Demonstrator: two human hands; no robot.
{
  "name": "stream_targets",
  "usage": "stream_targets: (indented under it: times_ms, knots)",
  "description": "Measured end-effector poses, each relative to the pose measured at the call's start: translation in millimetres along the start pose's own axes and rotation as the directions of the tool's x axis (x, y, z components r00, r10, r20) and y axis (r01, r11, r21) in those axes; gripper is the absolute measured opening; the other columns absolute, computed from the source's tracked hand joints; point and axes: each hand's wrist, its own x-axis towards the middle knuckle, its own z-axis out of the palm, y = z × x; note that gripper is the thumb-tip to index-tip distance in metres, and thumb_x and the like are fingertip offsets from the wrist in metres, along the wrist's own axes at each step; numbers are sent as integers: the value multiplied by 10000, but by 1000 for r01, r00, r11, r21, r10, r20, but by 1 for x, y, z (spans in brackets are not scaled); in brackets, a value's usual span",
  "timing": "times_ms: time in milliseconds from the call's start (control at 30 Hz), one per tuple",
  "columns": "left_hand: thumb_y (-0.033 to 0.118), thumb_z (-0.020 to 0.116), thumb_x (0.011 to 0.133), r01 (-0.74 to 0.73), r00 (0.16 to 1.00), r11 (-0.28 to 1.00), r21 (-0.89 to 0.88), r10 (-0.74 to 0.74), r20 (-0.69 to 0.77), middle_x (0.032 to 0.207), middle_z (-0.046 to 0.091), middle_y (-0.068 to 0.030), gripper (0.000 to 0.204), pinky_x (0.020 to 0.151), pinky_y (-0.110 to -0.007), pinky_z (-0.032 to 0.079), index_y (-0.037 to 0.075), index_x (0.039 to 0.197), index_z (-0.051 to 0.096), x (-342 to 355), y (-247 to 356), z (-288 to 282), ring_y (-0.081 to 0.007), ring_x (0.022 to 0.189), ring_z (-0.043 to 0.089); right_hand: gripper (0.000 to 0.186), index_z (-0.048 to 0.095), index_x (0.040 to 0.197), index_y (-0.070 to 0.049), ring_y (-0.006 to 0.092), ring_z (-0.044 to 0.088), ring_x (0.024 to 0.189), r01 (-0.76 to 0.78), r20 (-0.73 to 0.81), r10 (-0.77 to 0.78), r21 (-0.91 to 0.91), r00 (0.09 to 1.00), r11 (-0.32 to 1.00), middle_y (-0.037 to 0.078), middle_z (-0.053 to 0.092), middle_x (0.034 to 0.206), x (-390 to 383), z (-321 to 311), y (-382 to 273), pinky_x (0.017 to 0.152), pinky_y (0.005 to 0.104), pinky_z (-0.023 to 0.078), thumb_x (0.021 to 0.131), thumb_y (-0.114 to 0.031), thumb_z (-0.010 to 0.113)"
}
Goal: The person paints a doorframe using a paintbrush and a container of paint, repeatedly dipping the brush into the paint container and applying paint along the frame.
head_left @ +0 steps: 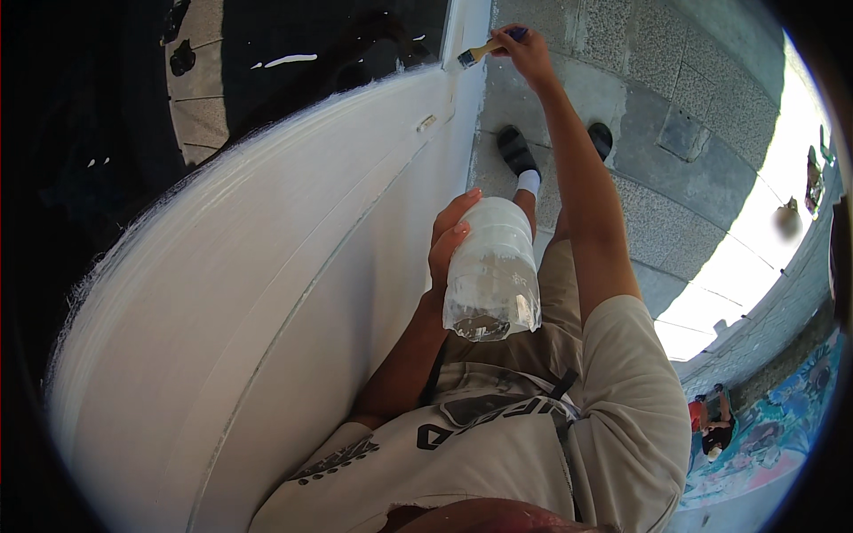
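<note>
My left hand is wrapped round a cut-open clear plastic bottle. White paint coats the bottle's inside, and its cut rim is ragged. Farther out, at the top of the view, my right hand grips the handle of a paintbrush. The dark bristles point left, close to the far end of a white-painted panel; whether they touch it I cannot tell. Loose white strokes run along the panel's upper edge, where it meets dark glass.
A small fitting sits on the panel near its far end. Grey paving lies on the right, under my dark sandals. A bright sunlit strip curves beyond it. Other people are by a colourful painted wall.
</note>
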Motion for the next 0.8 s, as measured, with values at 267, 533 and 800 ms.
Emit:
stream_targets:
  times_ms: [267,533,800]
  knots:
    - [138,867,825,-152,987,987,53,148,62,1432,482,-274,772,1047,-458,541,142,1391,342,22,13,-6,-382,1304,553,248,711,995,63,170,747,794,211,204,-165,-229,965,950,122,760,887,-33,38,-51,751,279,613,950,-179,741]
    - [143,886,805,-187,981,979,81,182,66,1431,482,-272,804,1060,-463,529,133,1389,333,18,1,-2,-381,1305,551,224,721,992,52,171,744,800,41,94,-40,-10,995,999,114,761,893,-4,-10,-3,736,283,611,952,-167,737]
    - [135,860,835,-121,991,985,122,112,79,1420,496,-267,744,1064,-462,524,139,1373,345,36,29,-2,-379,1292,560,231,741,968,16,136,708,694,173,-36,-181,-169,983,970,86,752,789,-31,22,-17,635,258,556,939,-213,749]
